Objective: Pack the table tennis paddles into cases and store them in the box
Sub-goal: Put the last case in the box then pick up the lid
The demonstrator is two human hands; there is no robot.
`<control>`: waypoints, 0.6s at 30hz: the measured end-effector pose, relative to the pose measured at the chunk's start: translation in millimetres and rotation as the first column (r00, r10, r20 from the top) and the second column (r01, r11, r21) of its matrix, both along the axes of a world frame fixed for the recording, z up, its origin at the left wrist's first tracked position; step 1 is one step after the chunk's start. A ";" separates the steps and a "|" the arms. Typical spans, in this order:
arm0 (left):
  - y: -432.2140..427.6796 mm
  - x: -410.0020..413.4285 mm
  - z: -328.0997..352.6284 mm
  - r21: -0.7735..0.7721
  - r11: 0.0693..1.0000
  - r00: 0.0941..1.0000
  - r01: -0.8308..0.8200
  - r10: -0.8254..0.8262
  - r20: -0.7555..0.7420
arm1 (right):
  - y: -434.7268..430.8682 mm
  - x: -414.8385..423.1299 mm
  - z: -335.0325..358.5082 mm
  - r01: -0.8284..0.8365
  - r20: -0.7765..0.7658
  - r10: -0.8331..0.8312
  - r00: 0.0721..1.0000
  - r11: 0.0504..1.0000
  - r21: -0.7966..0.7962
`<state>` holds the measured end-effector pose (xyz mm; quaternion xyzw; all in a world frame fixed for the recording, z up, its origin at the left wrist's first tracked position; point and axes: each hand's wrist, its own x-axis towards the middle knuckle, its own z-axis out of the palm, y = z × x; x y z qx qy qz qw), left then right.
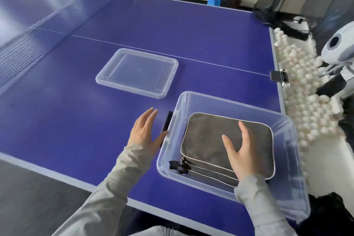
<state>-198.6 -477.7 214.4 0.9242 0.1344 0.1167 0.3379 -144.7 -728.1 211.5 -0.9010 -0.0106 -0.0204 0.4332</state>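
A clear plastic box [287, 140] stands on the blue table near its front right corner. Inside it lie grey zipped paddle cases [210, 132], stacked, with white piping and black zip pulls at the front left. My right hand [241, 151] hovers just over the top case, fingers spread, holding nothing. My left hand [145, 132] is open above the table, just left of the box beside its black side latch [166, 123]. The box's clear lid [138, 73] lies flat on the table further back. No loose paddle is in view.
The table tennis net [38, 30] runs along the far left. Beyond the right table edge, a catch net holds several white balls [306, 101]. A white ball machine [341, 51] stands at the right. A black clip [277, 76] grips the right edge.
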 end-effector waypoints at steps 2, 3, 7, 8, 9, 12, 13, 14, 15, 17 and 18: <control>40.7 -0.7 -9.4 0.064 0.995 0.993 -0.077 0.082 -0.082 | 25.7 5.9 0.1 -0.069 -0.030 0.071 0.997 0.996 0.050; 58.4 0.5 -15.6 0.104 0.991 0.988 -0.083 0.095 -0.119 | 37.7 8.4 1.1 -0.090 -0.036 0.092 0.995 0.994 0.059; 146.4 8.4 -39.0 0.242 0.969 0.975 -0.045 0.095 -0.201 | 118.5 26.0 3.2 -0.149 0.021 0.149 0.989 0.988 0.028; 169.0 11.6 -44.3 0.284 0.958 0.971 -0.027 0.093 -0.221 | 142.1 31.3 2.5 -0.165 0.046 0.165 0.985 0.986 0.001; 191.9 15.4 -49.6 0.324 0.946 0.965 -0.003 0.087 -0.245 | 166.1 36.8 1.3 -0.175 0.056 0.176 0.983 0.984 -0.024; 264.3 28.0 -65.1 0.400 0.915 0.941 0.057 0.085 -0.328 | 238.6 54.6 -6.0 -0.186 0.022 0.188 0.982 0.980 -0.071; 288.1 33.4 -70.8 0.418 0.906 0.932 0.066 0.094 -0.350 | 260.5 62.1 -10.8 -0.184 0.019 0.186 0.982 0.979 -0.091; 310.6 40.0 -75.7 0.427 0.901 0.923 0.071 0.103 -0.371 | 280.3 71.0 -16.2 -0.175 0.014 0.177 0.984 0.978 -0.115; 330.7 46.9 -79.9 0.429 0.901 0.913 0.073 0.113 -0.393 | 297.1 80.3 -22.0 -0.165 0.001 0.167 0.986 0.976 -0.144; 364.9 62.7 -86.9 0.419 0.905 0.890 0.071 0.132 -0.436 | 321.7 98.5 -35.5 -0.141 -0.048 0.133 0.990 0.965 -0.220; 378.5 71.0 -89.5 0.425 0.901 0.875 0.091 0.131 -0.467 | 328.3 106.5 -43.0 -0.121 -0.080 0.103 0.991 0.956 -0.266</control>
